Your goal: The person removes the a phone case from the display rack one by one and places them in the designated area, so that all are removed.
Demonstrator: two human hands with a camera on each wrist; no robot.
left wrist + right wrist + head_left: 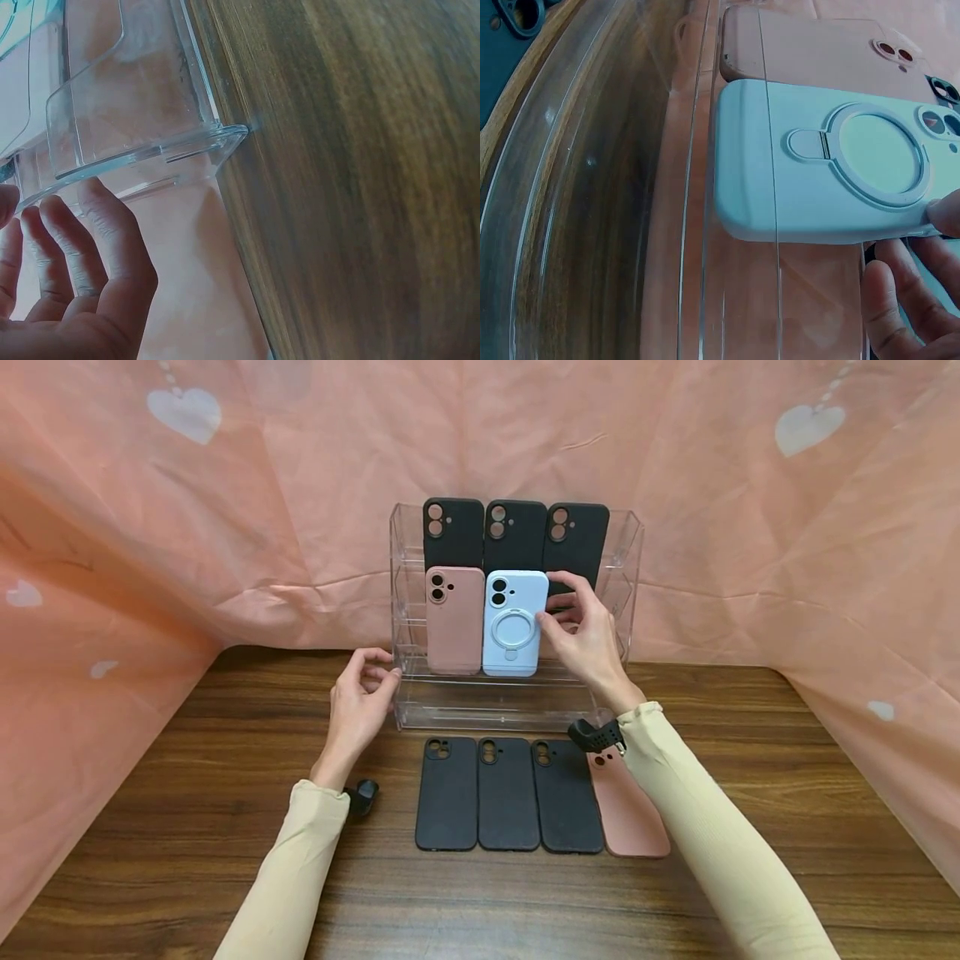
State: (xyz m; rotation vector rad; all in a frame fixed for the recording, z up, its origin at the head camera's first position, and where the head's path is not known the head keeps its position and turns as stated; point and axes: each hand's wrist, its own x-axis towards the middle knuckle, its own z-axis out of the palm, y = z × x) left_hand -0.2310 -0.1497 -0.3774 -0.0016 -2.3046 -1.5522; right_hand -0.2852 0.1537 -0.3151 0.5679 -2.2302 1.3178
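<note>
A pale blue phone case (pixel 513 647) with a ring stand on its back stands upright in the middle tier of a clear display stand (pixel 487 720). My right hand (pixel 588 635) pinches its right edge, the thumb (pixel 946 214) on the front and the other fingers at the edge and behind. Left of it, close alongside, stands a pink phone case (pixel 455 627). Several black phone cases (pixel 457 539) fill the tier behind. At the stand's left side my left hand (pixel 360 693) holds the side panel edge between thumb and bent fingers (pixel 112 225).
On the wooden table (pixel 225 860) before the stand lie black phone cases (pixel 446 802) in a row. A pink phone case (pixel 633 814) ends the row at the right, partly under my right sleeve. A pink curtain (pixel 315 460) hangs behind and at both sides.
</note>
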